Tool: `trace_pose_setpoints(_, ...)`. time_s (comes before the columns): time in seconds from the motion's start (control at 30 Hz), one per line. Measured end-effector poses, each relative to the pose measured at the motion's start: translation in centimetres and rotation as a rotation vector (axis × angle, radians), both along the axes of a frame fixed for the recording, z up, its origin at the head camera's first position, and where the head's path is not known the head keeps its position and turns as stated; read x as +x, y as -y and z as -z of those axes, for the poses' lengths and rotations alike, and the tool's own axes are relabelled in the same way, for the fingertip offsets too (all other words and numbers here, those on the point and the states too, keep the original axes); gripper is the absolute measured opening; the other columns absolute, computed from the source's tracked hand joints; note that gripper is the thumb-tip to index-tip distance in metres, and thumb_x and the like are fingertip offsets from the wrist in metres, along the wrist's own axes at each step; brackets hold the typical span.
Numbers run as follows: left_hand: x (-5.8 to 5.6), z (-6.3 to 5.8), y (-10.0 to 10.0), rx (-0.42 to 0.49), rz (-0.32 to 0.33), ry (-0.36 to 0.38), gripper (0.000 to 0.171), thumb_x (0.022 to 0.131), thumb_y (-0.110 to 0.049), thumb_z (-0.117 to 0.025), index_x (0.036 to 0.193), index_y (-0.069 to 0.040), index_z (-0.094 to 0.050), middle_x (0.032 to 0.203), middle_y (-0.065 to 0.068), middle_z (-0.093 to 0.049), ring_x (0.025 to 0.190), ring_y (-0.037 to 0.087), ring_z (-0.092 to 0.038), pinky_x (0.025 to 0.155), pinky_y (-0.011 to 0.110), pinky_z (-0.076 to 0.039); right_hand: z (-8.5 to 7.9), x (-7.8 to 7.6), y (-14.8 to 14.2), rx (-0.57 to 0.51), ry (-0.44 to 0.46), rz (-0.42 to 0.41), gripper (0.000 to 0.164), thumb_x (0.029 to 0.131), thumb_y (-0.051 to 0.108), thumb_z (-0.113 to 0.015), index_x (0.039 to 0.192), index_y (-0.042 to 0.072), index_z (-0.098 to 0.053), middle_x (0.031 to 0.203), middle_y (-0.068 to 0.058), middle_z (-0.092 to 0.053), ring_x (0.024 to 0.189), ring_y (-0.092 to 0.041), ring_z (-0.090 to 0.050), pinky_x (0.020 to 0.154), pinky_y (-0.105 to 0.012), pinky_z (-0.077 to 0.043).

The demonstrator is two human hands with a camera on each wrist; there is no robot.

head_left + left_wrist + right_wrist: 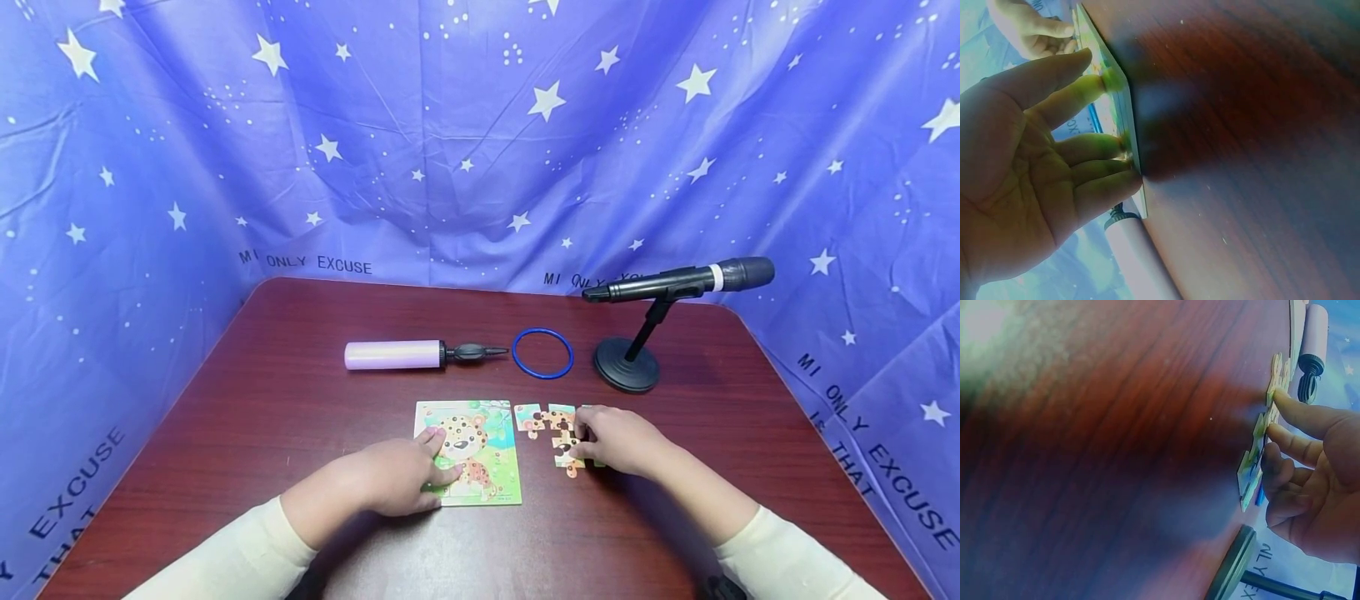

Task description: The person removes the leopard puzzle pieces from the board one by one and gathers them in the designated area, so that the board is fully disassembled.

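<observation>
A square jigsaw board (pixel 504 467) with a spotted cartoon leopard lies flat on the table. My left hand (pixel 401 475) rests on its left side, fingers spread over the picture and edge; the left wrist view shows those fingers (pixel 1094 150) extended against the board's rim. Just right of the board lies a group of loose jigsaw pieces (pixel 528 417), some joined. My right hand (pixel 626 437) is on the right part of this group, its thumb and bent forefinger holding a jigsaw piece (pixel 567 454) low at the tabletop. Its other fingers are curled and hide several pieces.
Behind the board lies a pink hand pump (pixel 393 355) with a black nozzle. A blue ring (pixel 542 353) is right of the nozzle. A microphone (pixel 675 282) on a black round-based stand (pixel 626 367) occupies the right rear. A starry blue curtain (pixel 427 125) surrounds the table (pixel 300 433).
</observation>
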State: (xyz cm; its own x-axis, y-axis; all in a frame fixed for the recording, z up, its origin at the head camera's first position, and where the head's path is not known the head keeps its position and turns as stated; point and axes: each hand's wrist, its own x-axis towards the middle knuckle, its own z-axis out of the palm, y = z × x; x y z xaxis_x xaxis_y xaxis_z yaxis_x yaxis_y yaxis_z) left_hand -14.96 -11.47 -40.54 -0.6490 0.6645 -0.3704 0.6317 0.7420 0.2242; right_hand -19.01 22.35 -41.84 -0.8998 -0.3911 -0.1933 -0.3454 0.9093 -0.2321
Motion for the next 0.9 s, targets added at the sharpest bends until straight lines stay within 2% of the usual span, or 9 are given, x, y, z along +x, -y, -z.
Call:
trace_pose_setpoints(0.13, 0.0, 0.0, 0.0, -0.007, -0.002, -0.005, 0.049, 0.094, -0.040, -0.062, 0.141, -0.035, -0.052, 0.157, 0.024, -0.028, 0.146, 0.035, -0.029, 0.115, 0.049, -0.033, -0.5, -0.3, 0.3, -0.021, -0.013, 0.001, 0.024, 0.086, 0.038, -0.074, 0.086, 0.021, -0.057, 0.073, 0.010, -0.050, 0.063, -0.006, -0.045, 0.058, -0.027, -0.038)
trace_pose_setpoints(0.3, -0.1, 0.0, 0.0, -0.009, -0.012, 0.000, 0.048, 0.094, -0.040, -0.062, 0.141, -0.036, -0.053, 0.157, 0.023, -0.028, 0.146, 0.034, -0.029, 0.115, 0.049, -0.034, -1.6, -0.8, 2.6, -0.133, -0.018, -0.029, 0.035, 0.087, 0.041, -0.073, 0.107, 0.016, -0.058, 0.079, 0.010, -0.053, 0.066, -0.006, -0.050, 0.062, -0.026, -0.042)
trace_pose_setpoints(0.43, -0.2, 0.1, 0.0, 0.003, -0.014, 0.004, 0.047, 0.094, -0.041, -0.062, 0.140, -0.037, -0.054, 0.157, 0.023, -0.029, 0.146, 0.034, -0.030, 0.115, 0.049, -0.034, -2.0, -0.8, 5.9, -0.272, 0.058, -0.106, 0.048, 0.088, 0.036, -0.073, 0.124, 0.014, -0.052, 0.082, 0.009, -0.057, 0.067, -0.005, -0.053, 0.062, -0.025, -0.046)
trace_pose_setpoints(0.53, -0.2, 0.1, 0.1, 0.023, -0.017, 0.007, 0.046, 0.094, -0.042, -0.061, 0.139, -0.037, -0.054, 0.156, 0.023, -0.030, 0.145, 0.034, -0.031, 0.114, 0.048, -0.035, -1.3, -0.6, 8.6, -0.321, 0.142, -0.171, 0.059, 0.086, 0.031, -0.076, 0.132, 0.013, -0.044, 0.081, 0.008, -0.058, 0.066, -0.006, -0.052, 0.061, -0.025, -0.046)
trace_pose_setpoints(0.63, -0.3, 0.2, 0.2, 0.058, -0.027, 0.016, 0.043, 0.095, -0.041, -0.060, 0.137, -0.036, -0.057, 0.157, 0.021, -0.030, 0.145, 0.034, -0.032, 0.115, 0.048, -0.034, -0.3, -0.3, 10.8, -0.294, 0.199, -0.206, 0.066, 0.083, 0.029, -0.079, 0.134, 0.014, -0.038, 0.078, 0.007, -0.056, 0.063, -0.006, -0.051, 0.058, -0.024, -0.045)
trace_pose_setpoints(0.77, -0.7, 0.5, 0.6, 0.129, -0.045, 0.021, 0.039, 0.095, -0.038, -0.061, 0.134, -0.031, -0.062, 0.156, 0.018, -0.034, 0.143, 0.033, -0.035, 0.115, 0.047, -0.034, 0.7, 0.0, 12.5, -0.202, 0.185, -0.212, 0.066, 0.082, 0.028, -0.080, 0.132, 0.018, -0.037, 0.074, 0.006, -0.054, 0.061, -0.008, -0.051, 0.057, -0.026, -0.044)
trace_pose_setpoints(0.83, -1.1, 0.9, 0.8, 0.174, -0.057, -0.015, 0.038, 0.094, -0.036, -0.062, 0.131, -0.026, -0.064, 0.153, 0.016, -0.040, 0.138, 0.033, -0.044, 0.112, 0.047, -0.038, 0.9, 0.1, 12.9, -0.161, 0.167, -0.211, 0.065, 0.082, 0.028, -0.080, 0.131, 0.018, -0.038, 0.073, 0.006, -0.053, 0.061, -0.009, -0.052, 0.058, -0.027, -0.045)
trace_pose_setpoints(0.9, -1.3, 1.2, 1.1, 0.223, -0.100, -0.068, 0.042, 0.092, -0.036, -0.065, 0.132, -0.020, -0.065, 0.149, 0.014, -0.046, 0.132, 0.033, -0.051, 0.109, 0.048, -0.042, 0.9, 0.2, 13.3, -0.132, 0.158, -0.211, 0.065, 0.082, 0.029, -0.080, 0.131, 0.018, -0.038, 0.074, 0.006, -0.053, 0.063, -0.010, -0.052, 0.060, -0.028, -0.046)
